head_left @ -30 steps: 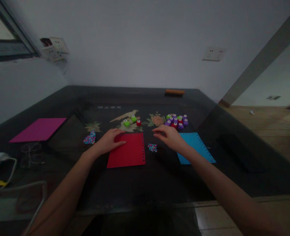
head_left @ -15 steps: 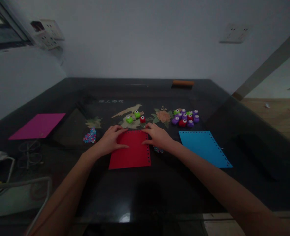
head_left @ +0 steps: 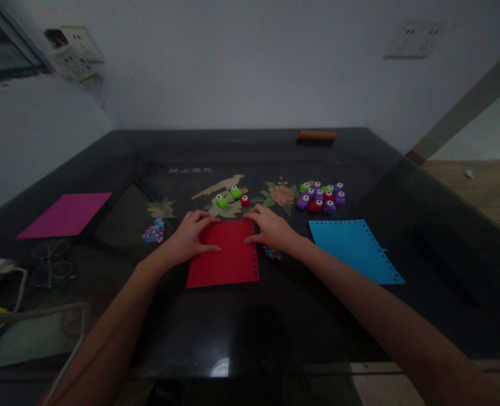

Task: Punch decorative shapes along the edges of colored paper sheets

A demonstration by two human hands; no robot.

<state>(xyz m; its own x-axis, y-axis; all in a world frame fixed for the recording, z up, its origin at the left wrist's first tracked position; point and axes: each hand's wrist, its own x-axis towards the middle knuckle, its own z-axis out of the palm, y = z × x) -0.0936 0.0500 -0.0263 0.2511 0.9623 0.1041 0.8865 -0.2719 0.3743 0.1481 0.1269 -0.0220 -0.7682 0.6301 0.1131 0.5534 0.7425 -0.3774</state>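
A red sheet (head_left: 227, 256) with holes punched along its top and right edges lies flat on the dark table. My left hand (head_left: 193, 237) rests over its upper left corner, fingers at the far edge and thumb stretched across the sheet. At the upper right corner is my right hand (head_left: 269, 227), thumb spread from its fingers. Both hands are open and grip nothing. Just beyond the fingertips sit two green toy pieces with eyes (head_left: 222, 201) and a similar red piece (head_left: 245, 201). Small beads (head_left: 272, 253) show partly beneath my right wrist.
On the right lies a blue sheet (head_left: 351, 251) with punched holes, below a cluster of purple, green and red eyed pieces (head_left: 319, 195). A bead pile (head_left: 154, 231) and a magenta sheet (head_left: 66, 215) are leftward. White cables (head_left: 83, 330) run along the near left; a brown roll (head_left: 316, 136) lies at the back.
The camera view has shifted slightly. Both hands stay at the top corners of the red sheet, with little movement.
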